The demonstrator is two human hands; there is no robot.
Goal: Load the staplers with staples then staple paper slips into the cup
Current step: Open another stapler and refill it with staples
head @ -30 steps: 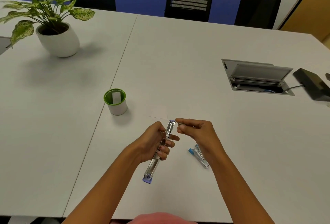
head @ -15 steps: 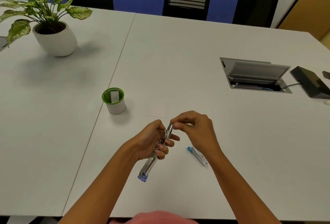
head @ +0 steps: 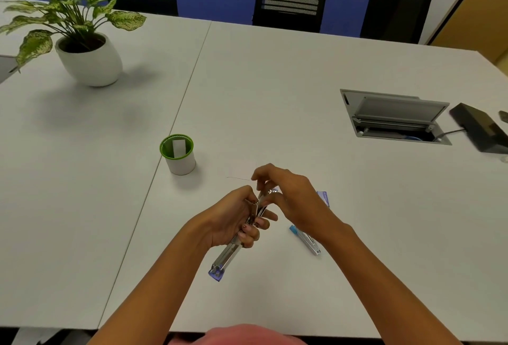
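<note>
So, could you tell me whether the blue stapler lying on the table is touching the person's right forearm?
Cannot tell. In the head view the right forearm overlaps the far side of the blue stapler on the table, but the arm's height above it doesn't show.

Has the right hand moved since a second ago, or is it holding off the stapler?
Yes. The right hand has come in leftward, toward the cup, and now pinches the front tip of the stapler held in the left hand.

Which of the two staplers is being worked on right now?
The stapler with the purple end, gripped in the left hand while the right hand pinches its far tip. The blue-ended stapler lies untouched on the table.
</note>
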